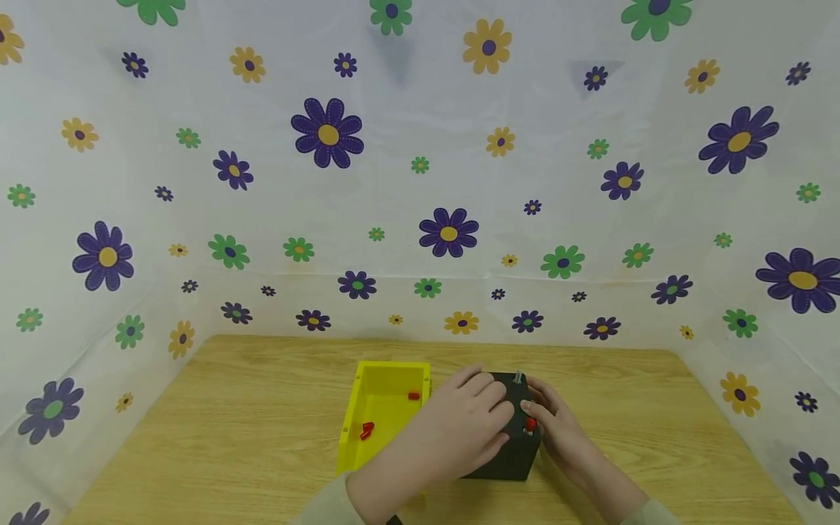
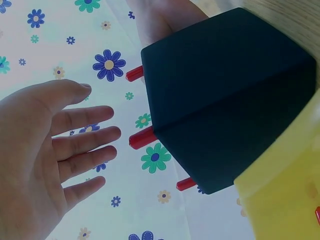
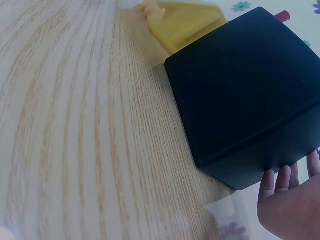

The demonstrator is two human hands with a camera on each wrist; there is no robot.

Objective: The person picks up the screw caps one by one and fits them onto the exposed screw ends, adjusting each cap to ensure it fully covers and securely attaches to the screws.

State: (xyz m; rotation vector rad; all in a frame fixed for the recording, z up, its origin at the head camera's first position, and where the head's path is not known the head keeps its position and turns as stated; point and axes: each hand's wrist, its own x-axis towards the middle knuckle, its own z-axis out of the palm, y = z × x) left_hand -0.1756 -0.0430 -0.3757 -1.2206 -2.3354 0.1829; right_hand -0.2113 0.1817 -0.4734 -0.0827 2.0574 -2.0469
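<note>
A black box (image 1: 502, 463) stands on the table, with red pegs poking out of its top; in the left wrist view one red peg (image 2: 142, 137) is nearest the left hand. Above the box hovers my left hand (image 1: 453, 423), its fingers spread apart and holding nothing in the left wrist view (image 2: 60, 145). My right hand (image 1: 564, 430) holds the box's right side, thumb at the top edge beside a red-tipped peg (image 1: 530, 423); its fingertips touch the side face in the right wrist view. A clear greyish peg (image 1: 518, 377) stands at the far right corner.
Left of the black box is a yellow tray (image 1: 351, 412), partly covered by the left forearm. Several small red pieces (image 1: 367, 430) lie inside it. The wooden table (image 1: 230, 423) is enclosed by a flower-printed white sheet (image 1: 394, 189) behind and at both sides.
</note>
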